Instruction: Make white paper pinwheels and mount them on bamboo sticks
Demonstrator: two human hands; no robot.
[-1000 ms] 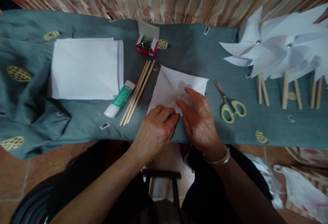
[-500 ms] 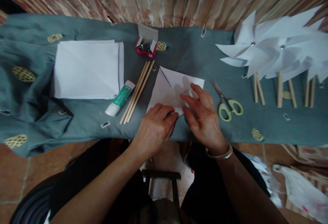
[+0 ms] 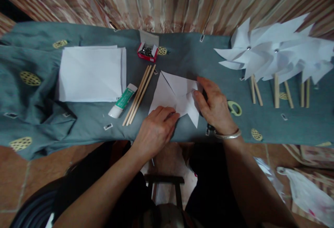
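Observation:
A white square of paper (image 3: pixel 169 90) with slits cut in from its corners lies in front of me; its lower right flap sticks out as a point. My left hand (image 3: pixel 158 125) is at the lower edge, fingers bent and thumb close to them, gripping the paper there. At the right side rests my right hand (image 3: pixel 215 104), wearing a bracelet, with thumb and fingers apart around the upper right corner. Scissors with green handles (image 3: pixel 235 108) are mostly hidden behind that hand.
Left of the paper lie several wooden sticks (image 3: pixel 139 95), a glue stick (image 3: pixel 122 101) and a stack of white sheets (image 3: pixel 90 75). Behind them stands a small red box (image 3: pixel 148 51) of metal fasteners. Finished paper pinwheels (image 3: pixel 276 52) on sticks lie at the right, on the green cloth (image 3: pixel 182 52).
My right hand has moved right from the middle of the paper to its right edge, and now covers most of the scissors. The lower right flap now shows. My left hand stays put.

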